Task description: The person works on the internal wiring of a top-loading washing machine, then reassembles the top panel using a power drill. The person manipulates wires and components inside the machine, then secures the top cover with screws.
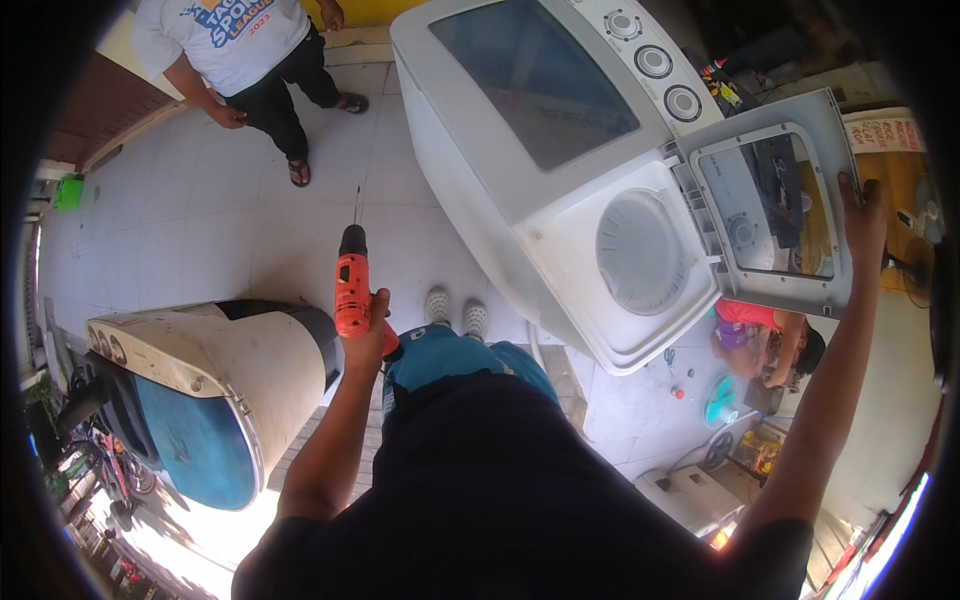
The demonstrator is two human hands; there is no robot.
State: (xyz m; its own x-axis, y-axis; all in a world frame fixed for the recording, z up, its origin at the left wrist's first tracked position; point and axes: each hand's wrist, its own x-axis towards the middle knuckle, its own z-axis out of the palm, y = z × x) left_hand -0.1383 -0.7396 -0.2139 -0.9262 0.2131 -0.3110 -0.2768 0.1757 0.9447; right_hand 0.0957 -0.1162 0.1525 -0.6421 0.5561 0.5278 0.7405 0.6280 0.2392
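Note:
My left hand [371,325] is closed round the grip of an orange and black cordless drill [352,290]. A long thin bit [358,207] points away from me out of its chuck, touching nothing. At the right, my right hand [862,222] grips the outer edge of a raised grey lid [832,140] with a clear window. That lid is hinged to a white twin-tub washing machine [560,235] and stands open beside the round spin tub [645,250]. Dark glass covers the machine's other side, and round dials [653,62] line its panel.
An old, dirty washing machine [215,370] with a blue lid lies at my left. Ahead on the left stands a person in a white shirt [235,40]. Below the raised lid, another person [750,335] crouches near scissors [669,356] and a teal fan [721,400]. A wooden table [890,185] is far right.

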